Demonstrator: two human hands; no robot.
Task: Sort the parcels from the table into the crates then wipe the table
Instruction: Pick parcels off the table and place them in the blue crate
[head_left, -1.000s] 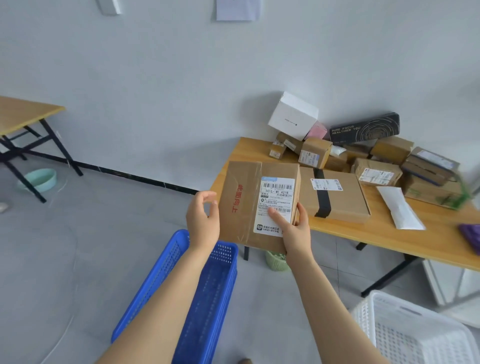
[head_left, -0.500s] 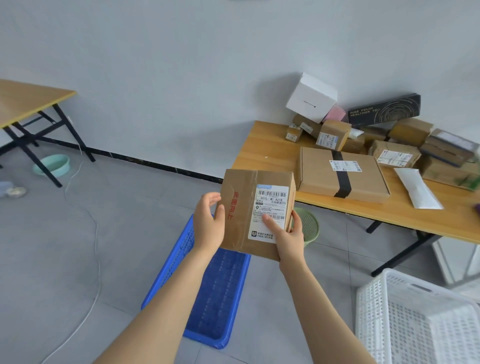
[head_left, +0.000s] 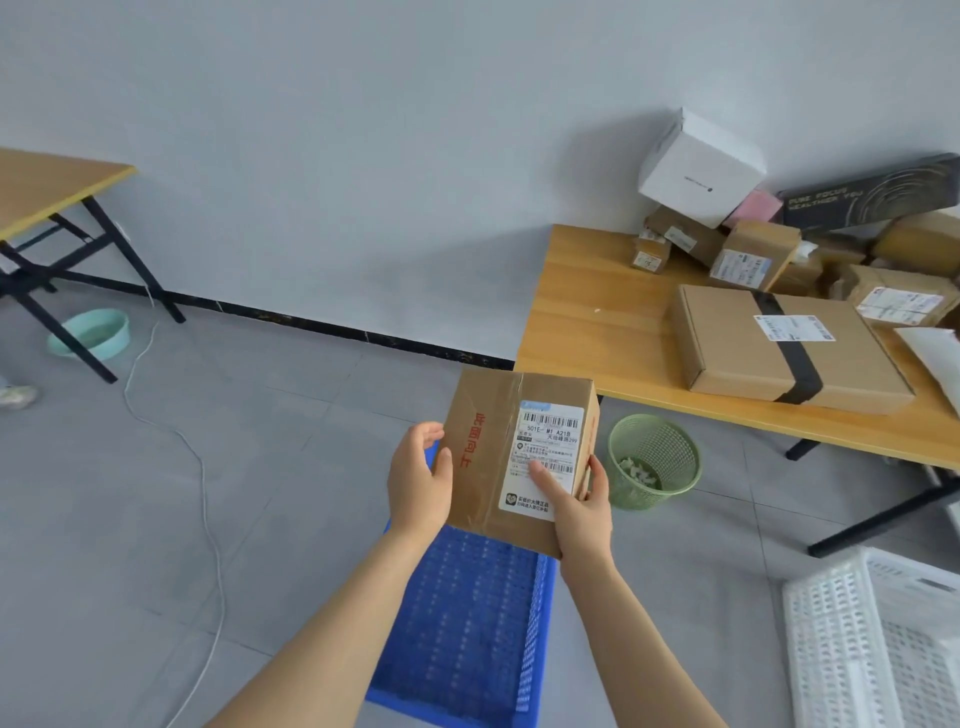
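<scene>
The left hand (head_left: 418, 483) gripped the left side of the labelled cardboard parcel (head_left: 498, 457). The right hand (head_left: 576, 512) held its lower right corner, thumb across the shipping label. Within the last second the parcel had left the table's near left corner and sunk above the blue crate's (head_left: 467, 623) far end, which looked like its destination. A pile of parcels (head_left: 753, 254) still crowded the table (head_left: 587, 322), so wiping was far off. The white crate (head_left: 872, 639) was only partly visible, its contents unclear.

two crates (head_left: 467, 623) (head_left: 872, 649), two tables (head_left: 587, 312) (head_left: 41, 182), two hands (head_left: 418, 483) (head_left: 579, 512)
</scene>
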